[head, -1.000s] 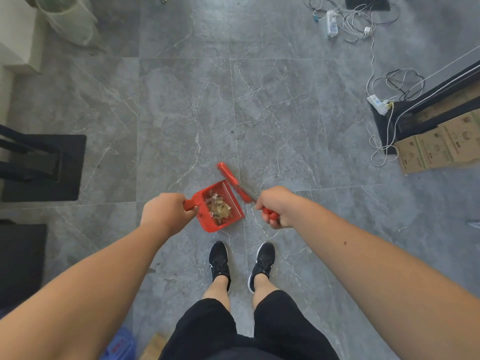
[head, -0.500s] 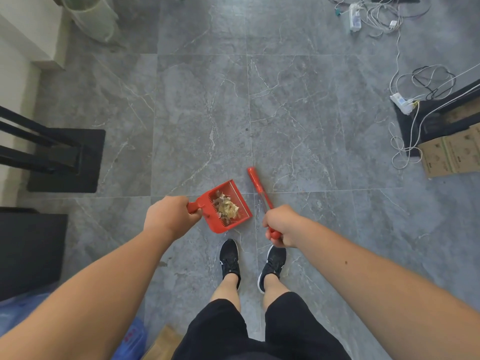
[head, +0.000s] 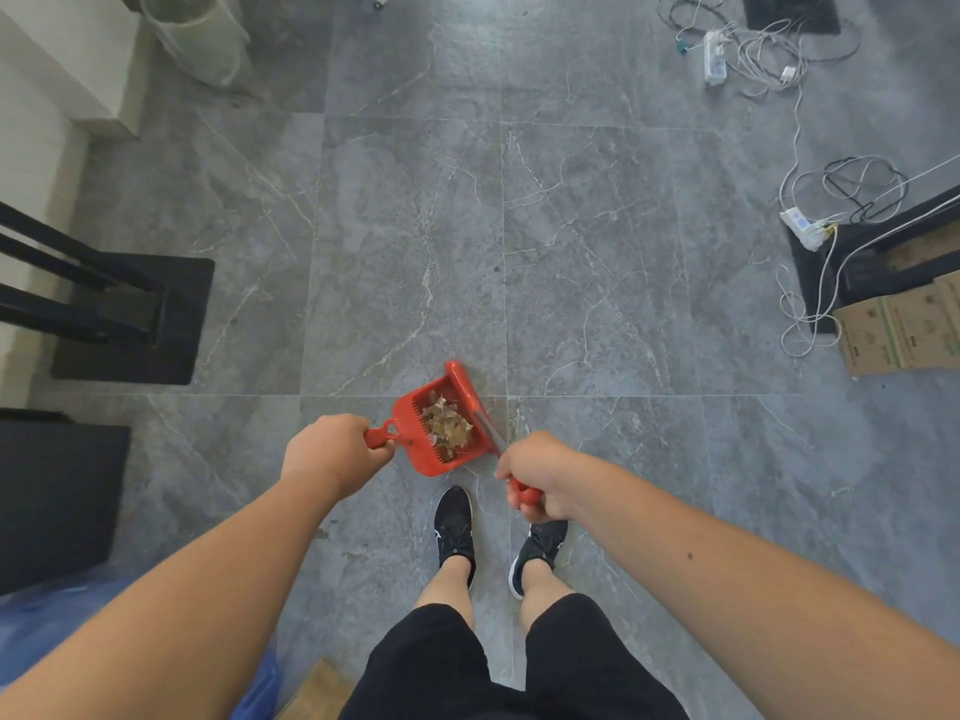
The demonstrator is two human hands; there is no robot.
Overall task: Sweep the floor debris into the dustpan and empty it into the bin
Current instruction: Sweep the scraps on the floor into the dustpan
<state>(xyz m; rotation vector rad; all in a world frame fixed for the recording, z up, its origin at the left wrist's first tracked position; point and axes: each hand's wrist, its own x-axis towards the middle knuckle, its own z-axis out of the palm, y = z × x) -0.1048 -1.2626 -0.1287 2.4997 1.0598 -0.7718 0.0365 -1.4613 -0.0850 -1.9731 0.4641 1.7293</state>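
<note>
My left hand [head: 327,454] grips the handle of a small red dustpan [head: 415,444], held above the grey tiled floor in front of my feet. A pile of brown, crumpled debris [head: 445,427] lies inside the pan. My right hand [head: 540,475] is closed around the handle of a red hand brush [head: 470,394], whose head lies along the pan's right edge. A bin with a clear liner [head: 200,36] stands at the far upper left, beside a white wall corner.
Black stand bases [head: 135,319] and rails sit at the left, and a dark box [head: 57,506] lower left. Tangled cables and power strips [head: 748,54] spread across the upper right, near a cardboard box [head: 898,335]. Blue plastic [head: 41,626] lies at the bottom left.
The brush has swung left and now rests against the dustpan's right edge. The view has shifted, so the bin and the left stands appear further into the frame.
</note>
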